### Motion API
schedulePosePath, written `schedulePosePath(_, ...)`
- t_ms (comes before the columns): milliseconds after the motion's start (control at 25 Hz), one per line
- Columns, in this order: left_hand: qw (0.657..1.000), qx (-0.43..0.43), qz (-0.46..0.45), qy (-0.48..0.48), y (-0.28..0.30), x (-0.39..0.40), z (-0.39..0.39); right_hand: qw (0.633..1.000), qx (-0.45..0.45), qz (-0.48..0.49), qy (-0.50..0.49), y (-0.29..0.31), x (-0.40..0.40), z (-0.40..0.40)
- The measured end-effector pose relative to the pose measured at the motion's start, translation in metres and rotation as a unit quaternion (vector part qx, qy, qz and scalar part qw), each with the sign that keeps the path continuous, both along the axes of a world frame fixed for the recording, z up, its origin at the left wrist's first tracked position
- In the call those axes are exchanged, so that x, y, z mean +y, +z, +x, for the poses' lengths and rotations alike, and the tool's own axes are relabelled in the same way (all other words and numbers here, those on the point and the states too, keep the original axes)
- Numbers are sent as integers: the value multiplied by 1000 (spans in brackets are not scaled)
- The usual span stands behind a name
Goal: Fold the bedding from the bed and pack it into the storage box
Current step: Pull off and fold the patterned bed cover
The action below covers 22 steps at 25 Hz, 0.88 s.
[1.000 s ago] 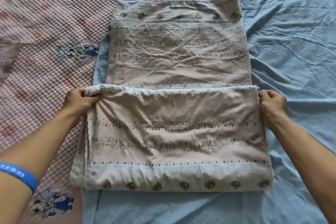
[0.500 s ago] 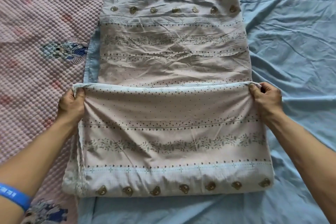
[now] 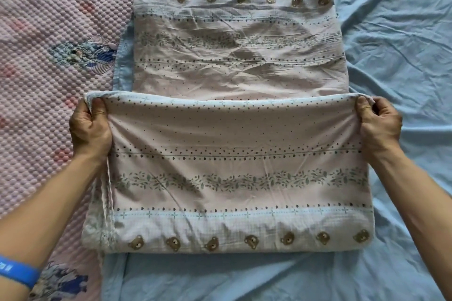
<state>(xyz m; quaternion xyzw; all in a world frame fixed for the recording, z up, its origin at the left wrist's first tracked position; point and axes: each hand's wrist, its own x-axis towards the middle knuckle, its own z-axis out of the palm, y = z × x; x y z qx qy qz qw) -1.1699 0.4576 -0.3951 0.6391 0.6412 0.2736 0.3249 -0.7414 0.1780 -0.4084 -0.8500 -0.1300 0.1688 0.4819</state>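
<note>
A pale pink quilt [image 3: 239, 39] printed with dots, leaf bands and small bear heads lies folded lengthwise on the bed. Its near half is doubled over the rest, with the fold edge running across the middle. My left hand [image 3: 90, 127] grips the left corner of that raised edge. My right hand [image 3: 378, 124] grips the right corner. The fabric between them is stretched taut and lifted a little. The storage box is not in view.
A wrinkled light blue sheet [image 3: 396, 36] covers the bed on the right and in front. A pink bubble-textured blanket [image 3: 36, 56] with embroidered blue patches lies to the left, next to the quilt.
Both hands have pulled the folded edge outward and slightly up, so the flap is now taut and smoother. The view has shifted closer to the quilt.
</note>
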Motion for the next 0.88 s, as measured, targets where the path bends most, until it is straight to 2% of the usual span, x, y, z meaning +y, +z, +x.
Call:
schedulePosePath(80, 998, 67, -8, 10, -4, 5, 7, 998, -24, -51, -15, 5, 7, 1)
schedulePosePath(160, 984, 180, -8, -1, -4, -4, 18, 972, -96, -213, -36, 8, 17, -7)
schedulePosePath(200, 976, 212, 19, -39, -6, -18, 19, 952, -141, -272, -22, 9, 28, -29)
schedulePosePath(240, 967, 227, 34, -111, -7, -45, 19, 938, -192, -287, 26, 6, 37, -65)
schedulePosePath(320, 920, 261, -2, -292, -15, -112, 10, 905, -258, -256, 222, -7, 47, -159)
schedulePosePath(360, 889, 291, -25, -352, -23, -139, -4, 870, -272, -268, 312, -20, 43, -200)
schedulePosePath(400, 870, 320, -36, -373, -30, -152, -21, 839, -270, -292, 371, -31, 35, -219)
schedulePosePath(440, 864, 347, -48, -360, -38, -156, -44, 823, -258, -323, 389, -41, 25, -216)
schedulePosePath(640, 854, 432, -153, -247, -53, -145, -129, 835, -201, -443, 256, -49, -56, -129)
schedulePosePath(760, 854, 435, -152, -239, -40, -152, -130, 845, -208, -436, 229, -35, -74, -127)
schedulePosePath(840, 886, 376, -105, -251, -28, -164, -139, 844, -222, -402, 275, -27, -98, -133)
schedulePosePath(880, 917, 314, -98, -223, -20, -173, -146, 832, -232, -403, 303, -26, -120, -138)
